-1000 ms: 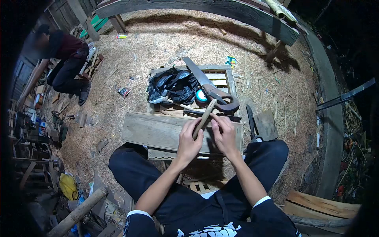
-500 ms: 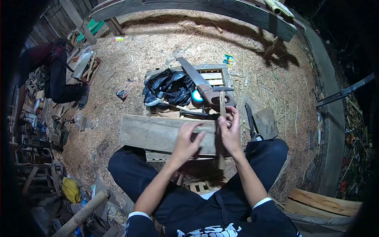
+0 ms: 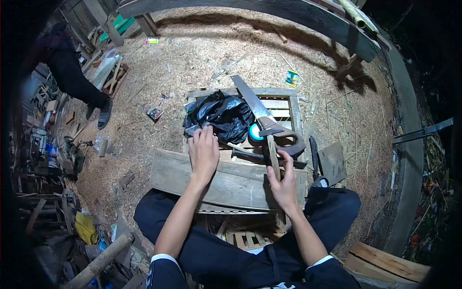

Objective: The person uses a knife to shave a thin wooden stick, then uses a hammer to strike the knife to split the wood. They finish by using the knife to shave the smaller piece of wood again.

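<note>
My right hand (image 3: pixel 285 188) has its thumb and fingers around the wooden handle of a hammer (image 3: pixel 273 153), whose dark head points away from me. My left hand (image 3: pixel 204 155) reaches over the far edge of a wide wooden board (image 3: pixel 236 185), its fingers stretched out beside a black plastic bag (image 3: pixel 219 115). The board lies across the near side of a slatted wooden crate (image 3: pixel 294 113). A handsaw (image 3: pixel 255 103) rests on the crate, its handle right of the hammer head. Between bag and saw is a blue-and-white round object (image 3: pixel 255 132).
A person (image 3: pixel 72 72) in dark trousers stands at the upper left, near a box of wood pieces (image 3: pixel 115 79). A long wooden bench (image 3: pixel 250 12) spans the back. A dark blade-like tool (image 3: pixel 315 156) and a flat plate (image 3: pixel 332 164) lie right of the crate.
My left hand has moved left and forward, from above the board to the bag. The view has shifted. The other person has gone from crouching to more upright.
</note>
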A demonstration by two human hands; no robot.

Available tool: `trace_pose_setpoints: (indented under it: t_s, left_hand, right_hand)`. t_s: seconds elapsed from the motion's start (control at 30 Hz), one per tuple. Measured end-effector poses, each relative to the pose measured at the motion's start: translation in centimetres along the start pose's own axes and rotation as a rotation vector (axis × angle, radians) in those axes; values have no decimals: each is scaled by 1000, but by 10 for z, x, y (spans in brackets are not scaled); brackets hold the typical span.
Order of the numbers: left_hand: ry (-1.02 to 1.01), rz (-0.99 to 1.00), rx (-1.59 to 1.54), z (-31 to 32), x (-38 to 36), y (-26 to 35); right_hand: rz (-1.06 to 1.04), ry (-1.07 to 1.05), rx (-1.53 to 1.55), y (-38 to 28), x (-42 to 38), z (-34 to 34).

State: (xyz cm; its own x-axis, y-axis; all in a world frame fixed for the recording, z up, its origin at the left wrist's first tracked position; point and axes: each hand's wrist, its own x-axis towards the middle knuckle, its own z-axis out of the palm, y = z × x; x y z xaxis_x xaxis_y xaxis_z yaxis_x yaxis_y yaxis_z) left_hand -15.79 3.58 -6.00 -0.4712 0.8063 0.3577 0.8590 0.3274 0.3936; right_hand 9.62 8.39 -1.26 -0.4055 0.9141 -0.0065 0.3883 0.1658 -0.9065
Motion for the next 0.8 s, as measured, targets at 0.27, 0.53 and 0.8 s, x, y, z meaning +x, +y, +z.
trace_pose_setpoints:
  t_s: [0.27, 0.53, 0.8]
  left_hand:
    - [17, -15, -112, -7, 4, 0]
    - [32, 190, -204, -20, -13, 36]
    - [-106, 91, -369, -28, -37, 50]
  right_hand:
    - [-2, 3, -45, 9, 6, 2]
    - [-109, -68, -163, 8, -1, 1]
    - [-200, -83, -196, 12, -6, 6]
